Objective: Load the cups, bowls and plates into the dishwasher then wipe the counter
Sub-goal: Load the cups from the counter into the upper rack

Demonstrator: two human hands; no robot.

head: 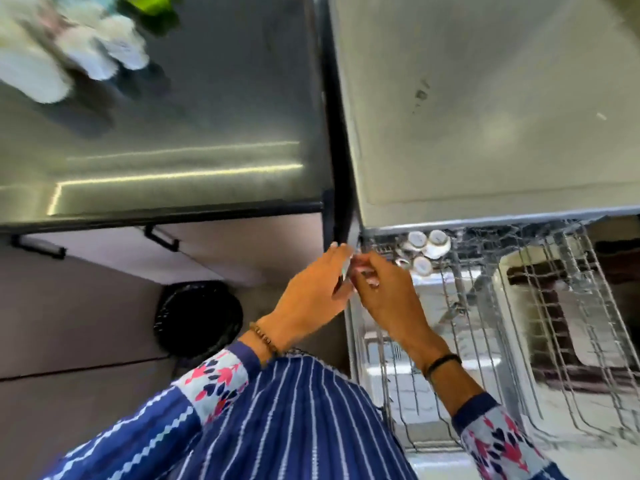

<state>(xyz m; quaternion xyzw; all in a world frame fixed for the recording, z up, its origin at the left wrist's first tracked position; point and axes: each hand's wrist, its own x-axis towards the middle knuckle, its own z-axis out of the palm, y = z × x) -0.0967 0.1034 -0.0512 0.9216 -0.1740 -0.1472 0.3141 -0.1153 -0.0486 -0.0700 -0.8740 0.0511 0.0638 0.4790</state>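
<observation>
Wire rack (540, 306) out; left hand (311, 289), right hand (384, 296) at its corner.

No text, label, brand or number can be read. The cups (424, 245) in the dishwasher rack (540, 317) and the items (104, 46) on the far-left counter (214, 119) are too blurred.

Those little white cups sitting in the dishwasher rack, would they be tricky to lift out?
Probably light: the white cups look small within the wire rack. Their surface seems glossy, so they are likely breakable and perhaps slippery. Clustered close together, they may clink when one is lifted.
</observation>
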